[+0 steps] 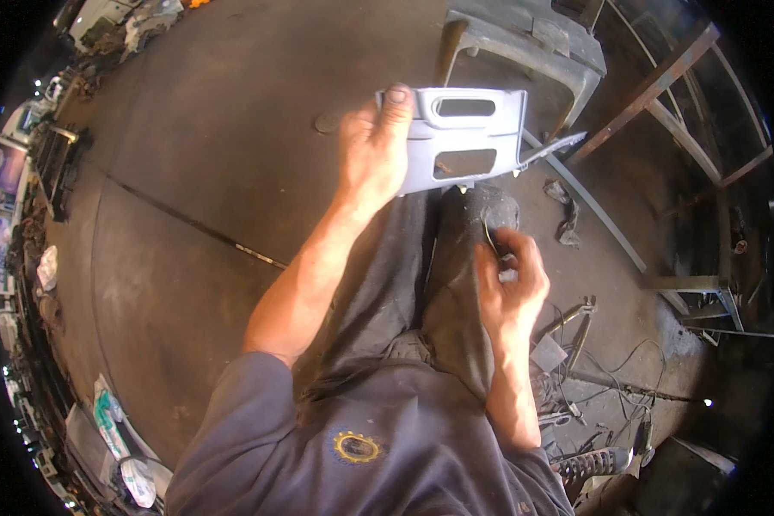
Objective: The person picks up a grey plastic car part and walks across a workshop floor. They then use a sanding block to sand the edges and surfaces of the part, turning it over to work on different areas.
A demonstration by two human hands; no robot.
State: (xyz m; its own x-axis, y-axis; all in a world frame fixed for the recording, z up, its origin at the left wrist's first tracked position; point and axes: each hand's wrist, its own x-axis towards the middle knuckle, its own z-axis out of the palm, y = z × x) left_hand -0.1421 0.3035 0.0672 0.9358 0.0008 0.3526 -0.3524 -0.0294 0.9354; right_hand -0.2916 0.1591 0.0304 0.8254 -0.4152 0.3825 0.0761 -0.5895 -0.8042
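Observation:
My left hand [370,155] grips a light grey plastic panel [447,129] by its left end, thumb on its face, and holds it up above my knees. The panel has two oblong openings, small tabs along its bottom edge and a narrow strip sticking out at the right. My right hand [512,284] is closed low over my right thigh [456,258], below the panel, with a thin curved piece [488,229] between its fingers; I cannot make out what it is.
A scuffed grey stool [525,60] stands beyond the panel. Rusty metal frames [688,138] are at the right, above tools and cables [576,344] on the concrete floor [189,129]. Clutter and a white printed board [0,215] line the left edge.

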